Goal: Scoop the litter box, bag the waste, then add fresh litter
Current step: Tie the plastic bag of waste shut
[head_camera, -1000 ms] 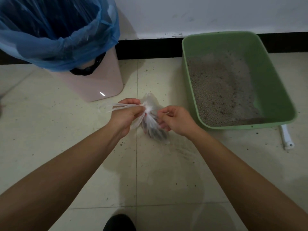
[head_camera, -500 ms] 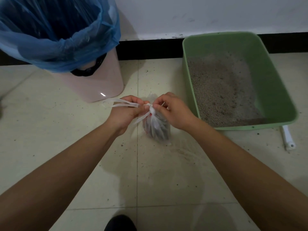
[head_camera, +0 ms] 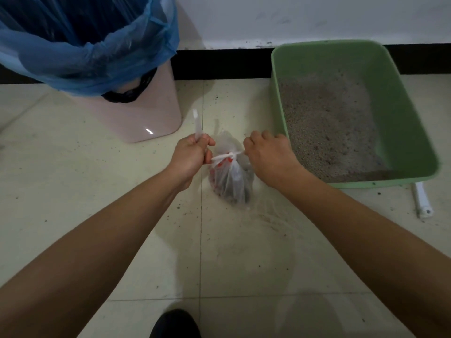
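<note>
The hands are gripping the waste bag's (head_camera: pixel 231 184) handle strips: left hand (head_camera: pixel 192 154) clenching one, right hand (head_camera: pixel 268 157) pinching the other, either side of the knot (head_camera: pixel 229 156). The bag is sitting on the floor just beside the green litter box (head_camera: pixel 402 123). An even outward pull should cinch it without tearing. Its red print is too blurred to read.

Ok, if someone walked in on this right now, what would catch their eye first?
The two hands at centre: the left hand and right hand each grip a twisted end of the knot on a small clear bag of dark waste on the tiles. Right of it sits the green litter box, holding grey litter; upper left, a pink bin with a blue liner.
</note>
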Demonstrator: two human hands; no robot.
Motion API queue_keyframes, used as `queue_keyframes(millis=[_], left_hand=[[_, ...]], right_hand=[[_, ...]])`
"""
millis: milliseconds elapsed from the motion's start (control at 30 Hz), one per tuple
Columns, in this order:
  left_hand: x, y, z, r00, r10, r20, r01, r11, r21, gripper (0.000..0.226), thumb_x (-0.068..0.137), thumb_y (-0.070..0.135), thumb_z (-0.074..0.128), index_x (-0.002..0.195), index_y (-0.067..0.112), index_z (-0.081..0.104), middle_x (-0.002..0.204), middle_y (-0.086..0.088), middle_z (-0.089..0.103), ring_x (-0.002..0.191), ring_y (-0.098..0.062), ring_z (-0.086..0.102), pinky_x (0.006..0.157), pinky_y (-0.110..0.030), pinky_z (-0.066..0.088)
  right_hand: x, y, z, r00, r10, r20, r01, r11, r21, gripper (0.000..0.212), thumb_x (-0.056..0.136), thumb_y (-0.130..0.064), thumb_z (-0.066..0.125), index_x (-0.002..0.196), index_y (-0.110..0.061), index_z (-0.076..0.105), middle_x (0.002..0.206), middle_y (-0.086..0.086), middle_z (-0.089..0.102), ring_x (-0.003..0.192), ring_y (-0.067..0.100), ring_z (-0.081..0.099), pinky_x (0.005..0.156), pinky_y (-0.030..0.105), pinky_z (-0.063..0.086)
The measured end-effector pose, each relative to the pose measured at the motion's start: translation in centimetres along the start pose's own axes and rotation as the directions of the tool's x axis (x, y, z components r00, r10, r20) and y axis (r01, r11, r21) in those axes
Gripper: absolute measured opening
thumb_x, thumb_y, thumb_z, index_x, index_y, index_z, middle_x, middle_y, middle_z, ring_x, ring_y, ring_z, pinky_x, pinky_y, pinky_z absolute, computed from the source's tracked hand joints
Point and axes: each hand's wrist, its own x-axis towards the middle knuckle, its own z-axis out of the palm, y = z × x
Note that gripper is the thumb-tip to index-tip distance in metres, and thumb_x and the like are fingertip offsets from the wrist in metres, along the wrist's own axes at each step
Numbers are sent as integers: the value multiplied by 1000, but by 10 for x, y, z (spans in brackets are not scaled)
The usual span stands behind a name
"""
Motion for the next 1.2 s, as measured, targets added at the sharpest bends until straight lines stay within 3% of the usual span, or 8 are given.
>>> queue_keyframes(millis=[167, 333, 533, 767, 900, 1033, 1100, 1200], left_hand=[[-1, -7, -10, 999, -47, 25, 43, 991, 129, 24, 102, 26, 48, 119, 20, 64, 112, 0, 69, 98, -16, 62, 80, -29, 51], [-9, -24, -15, 954, -298, 44, 295, 953, 68, 24, 98, 26, 56, 121, 19, 54, 126, -2, 58, 114, -23, 55, 93, -43, 52], [-8, -16, -20, 916, -351, 196, 375, 922, -101, 24, 96, 21, 55, 119, 14, 59, 118, -9, 68, 106, -26, 64, 92, -43, 54], [-33, 63, -36, 973, 229, 6, -229, 973, 37, 36, 100, 49, 42, 115, 21, 60, 108, 4, 67, 98, -12, 66, 83, -31, 56], [-44, 118, -70, 549, 818, -172, -748, 573, 336, 46, 101, 48, 32, 122, 14, 55, 111, -2, 62, 100, -14, 61, 83, -28, 49], [-30, 139, -119, 149, 954, -259, -651, 292, 701, 53, 105, 41, 25, 116, 2, 60, 110, -7, 61, 106, -23, 56, 94, -31, 41], [-12, 136, -145, 196, 927, -320, -375, 373, 849, 45, 105, 37, 31, 122, 8, 60, 120, -9, 62, 117, -25, 53, 104, -37, 35], [10, 122, -168, 471, 744, -474, -50, 559, 827, 49, 97, 36, 35, 135, 9, 50, 137, -12, 53, 136, -30, 38, 116, -53, 19]], right_hand=[[1, -2, 8, 984, 156, 89, -176, 935, 306, 30, 98, -22, 52, 125, -10, 45, 117, 14, 57, 94, 35, 65, 65, 36, 42], [-4, -15, 0, 897, 124, 425, -438, 395, 808, 77, 97, -56, 46, 156, -21, 10, 155, 14, 30, 134, 35, 43, 103, 44, 40], [-1, -20, 14, 945, 219, 241, -320, 490, 811, 28, 98, -28, 57, 121, -13, 52, 101, 9, 63, 90, 28, 63, 67, 28, 41], [22, 4, -57, 861, 482, -159, -62, 411, 910, 19, 100, -20, 50, 118, -15, 55, 99, 3, 67, 83, 21, 63, 72, 37, 52], [46, 19, -127, 667, 677, -313, 176, 265, 948, 7, 100, -19, 53, 104, -19, 47, 86, -18, 55, 71, -13, 52, 64, 9, 40], [70, 25, -188, 557, 735, -387, 360, 206, 910, 7, 101, -18, 50, 102, -15, 44, 88, -16, 50, 74, -19, 48, 69, 7, 41], [87, 21, -208, 542, 722, -430, 427, 204, 881, 4, 100, -13, 49, 102, -13, 45, 89, -14, 50, 74, -18, 48, 71, 7, 41], [120, 2, -228, 553, 676, -487, 507, 191, 841, 3, 99, -9, 47, 102, -9, 47, 89, -11, 52, 75, -16, 50, 72, 10, 44]])
